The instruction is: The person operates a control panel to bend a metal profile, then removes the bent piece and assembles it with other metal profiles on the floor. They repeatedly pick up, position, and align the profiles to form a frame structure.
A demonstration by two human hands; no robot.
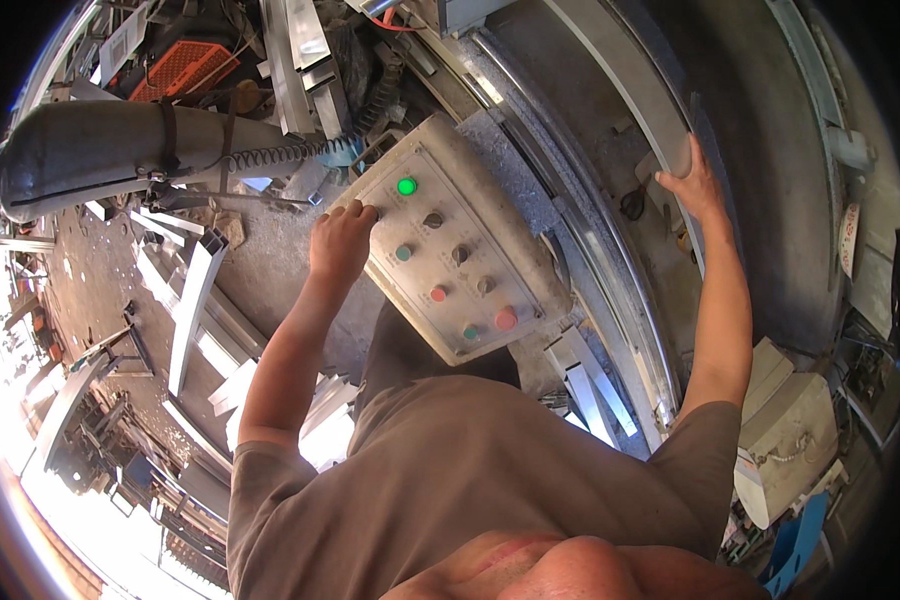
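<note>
So, left hand (341, 240) curls at the control box (437, 257), right hand (694, 183) touches a long metal bar (638, 77); can't tell either's grip.

The left hand (342, 243) curls its fingers over the left edge of a beige control box (440, 262), whose green indicator (407, 186) glows. The right hand (698, 188), thumb spread, rests at the end of a long metal strip (635, 85). Left of the box lie a grey gas cylinder (85, 155), a coiled hose (280, 153) and metal profiles (196, 305).
</note>
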